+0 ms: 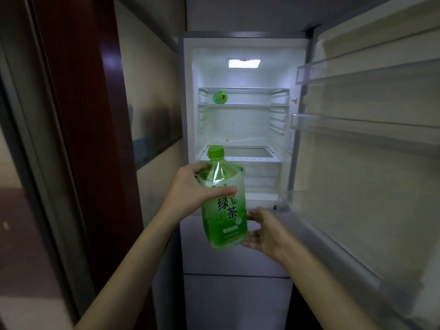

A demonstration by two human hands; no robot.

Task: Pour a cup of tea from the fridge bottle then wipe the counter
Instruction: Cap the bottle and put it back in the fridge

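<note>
Fridge door (pixel 371 144) cut off at right edge; small print on bottle (pixel 223 210) label unreadable (blurred)

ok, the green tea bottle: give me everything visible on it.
The green tea bottle is large, clear plastic, with a green screw cap on and a green label with white characters. Greenish liquid fills most of it. It is held nearly upright, tilted slightly, in front of the open fridge. The left hand grips its shoulder, thumb across the front; the right hand supports its lower side near the base.
</note>
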